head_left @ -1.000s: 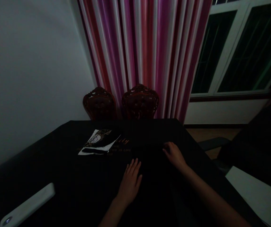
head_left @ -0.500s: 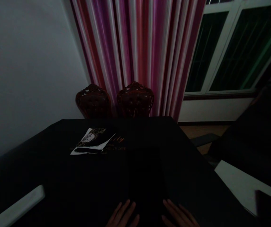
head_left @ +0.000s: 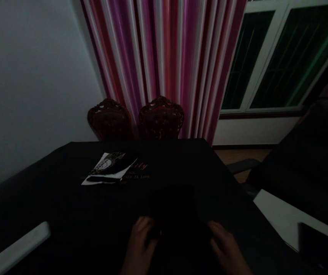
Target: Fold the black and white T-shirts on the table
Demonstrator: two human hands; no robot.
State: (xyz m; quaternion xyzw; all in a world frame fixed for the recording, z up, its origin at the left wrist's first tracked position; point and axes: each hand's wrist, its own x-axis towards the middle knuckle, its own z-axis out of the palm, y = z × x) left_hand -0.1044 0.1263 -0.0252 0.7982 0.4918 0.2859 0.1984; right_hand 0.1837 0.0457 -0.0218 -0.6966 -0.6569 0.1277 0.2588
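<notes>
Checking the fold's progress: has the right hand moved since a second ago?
Yes. The right hand has drawn back toward the person, away from the white printed folded garment, and now sits at the near edge of the dark folded cloth.

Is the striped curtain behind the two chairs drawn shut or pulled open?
Pulled partly open: the striped curtain hangs gathered in folds behind the chairs, leaving the window to its right uncovered.

Black cloth [head_left: 66, 206] over table, black folded fabric [head_left: 178, 214] on it, white/black printed garment [head_left: 108, 172], curtain [head_left: 164, 65] striped pink/purple/white/red, two dark red carved chairs [head_left: 161, 122], white window frame [head_left: 255, 65], pale grey wall [head_left: 32, 84].
</notes>
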